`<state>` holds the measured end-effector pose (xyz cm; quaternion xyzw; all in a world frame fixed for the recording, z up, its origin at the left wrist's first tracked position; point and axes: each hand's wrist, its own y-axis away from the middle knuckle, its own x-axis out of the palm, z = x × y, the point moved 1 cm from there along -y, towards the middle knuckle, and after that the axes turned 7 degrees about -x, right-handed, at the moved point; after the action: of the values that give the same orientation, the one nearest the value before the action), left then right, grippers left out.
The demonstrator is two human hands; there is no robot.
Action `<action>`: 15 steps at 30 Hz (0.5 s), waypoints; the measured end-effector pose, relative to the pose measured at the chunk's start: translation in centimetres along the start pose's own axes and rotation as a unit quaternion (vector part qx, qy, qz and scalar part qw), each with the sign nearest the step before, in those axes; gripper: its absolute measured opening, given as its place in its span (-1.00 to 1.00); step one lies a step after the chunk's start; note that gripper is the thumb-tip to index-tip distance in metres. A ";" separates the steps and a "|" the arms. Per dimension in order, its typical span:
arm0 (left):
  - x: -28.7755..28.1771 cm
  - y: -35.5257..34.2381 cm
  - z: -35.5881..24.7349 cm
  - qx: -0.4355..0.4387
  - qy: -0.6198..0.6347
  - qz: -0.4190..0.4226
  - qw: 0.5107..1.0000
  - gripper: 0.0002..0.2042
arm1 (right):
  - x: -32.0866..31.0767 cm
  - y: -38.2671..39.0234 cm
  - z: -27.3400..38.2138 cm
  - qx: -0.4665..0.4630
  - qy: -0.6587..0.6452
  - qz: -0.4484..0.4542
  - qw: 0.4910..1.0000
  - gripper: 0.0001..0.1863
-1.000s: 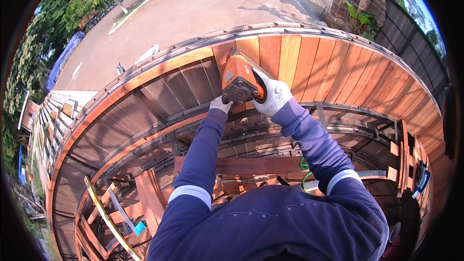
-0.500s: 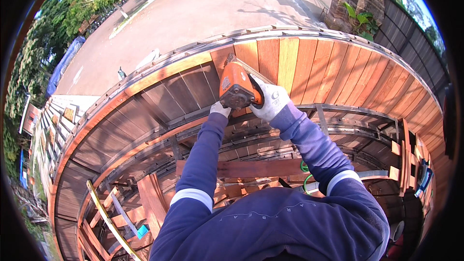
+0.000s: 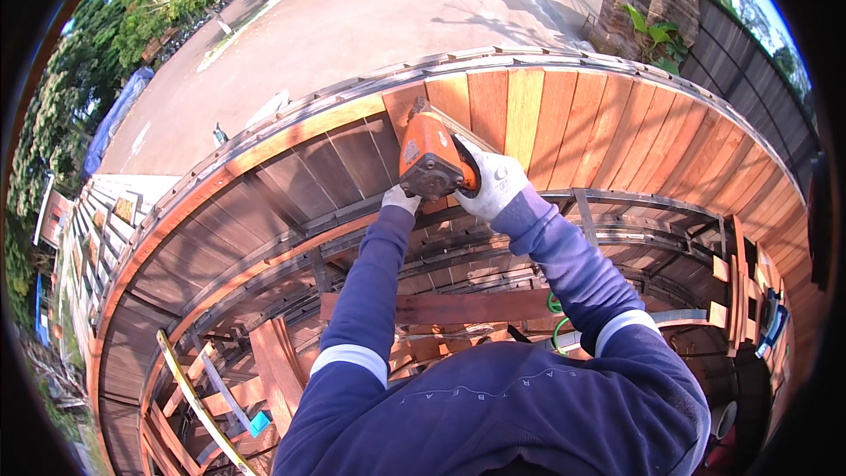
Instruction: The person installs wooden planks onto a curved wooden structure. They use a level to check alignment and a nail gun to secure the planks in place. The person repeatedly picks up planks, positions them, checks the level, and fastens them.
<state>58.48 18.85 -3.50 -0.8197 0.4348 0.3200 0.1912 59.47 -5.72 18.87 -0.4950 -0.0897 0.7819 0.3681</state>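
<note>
An orange and dark nail gun (image 3: 426,148) is held against the curved row of wooden planks (image 3: 487,110) in front of me. My right hand (image 3: 496,180), in a white glove, wraps round its handle from the right. The gun's dark rounded end faces me, and its nose points to the far side, over a reddish-brown plank. My left hand (image 3: 403,199), gloved too, is just below and left of the gun, close to the planks. Its fingers are hidden behind the tool, so I cannot see what they touch.
Darker boards (image 3: 322,167) line the curve to the left. Below, between metal frame rails, lie loose planks (image 3: 476,307), a yellow spirit level (image 3: 198,401) and a green hose (image 3: 559,335). A blue-handled tool (image 3: 774,328) rests at the right. Paved ground (image 3: 397,18) stretches beyond.
</note>
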 end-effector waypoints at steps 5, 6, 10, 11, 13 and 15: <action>0.2 -0.8 0.1 0.027 -0.043 0.017 0.999 -0.71 | 0.3 0.1 -0.2 -0.017 -0.001 -0.031 0.999 -0.44; 0.5 -2.1 4.0 0.024 -0.055 -0.009 0.998 -0.71 | 0.9 -0.5 0.9 -0.034 -0.016 -0.023 0.999 -0.44; 2.1 -2.5 2.7 0.000 -0.074 0.019 0.997 -0.71 | 0.5 -0.1 -0.2 -0.026 0.004 -0.031 0.999 -0.44; 2.2 -2.6 2.7 0.014 -0.071 0.018 0.997 -0.70 | 0.4 0.0 -0.2 -0.024 0.003 -0.031 0.999 -0.44; 2.1 -2.8 3.1 0.036 -0.073 0.012 0.997 -0.70 | 0.3 -0.1 0.2 -0.025 -0.001 -0.031 0.999 -0.44; 1.8 -3.3 4.1 0.051 -0.089 0.003 0.995 -0.69 | 0.4 -0.3 0.8 -0.029 -0.006 -0.026 0.999 -0.44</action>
<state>60.53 22.01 -7.56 -0.7759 0.4339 0.3701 0.2698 58.87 -5.05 19.10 -0.4986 -0.1273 0.7721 0.3728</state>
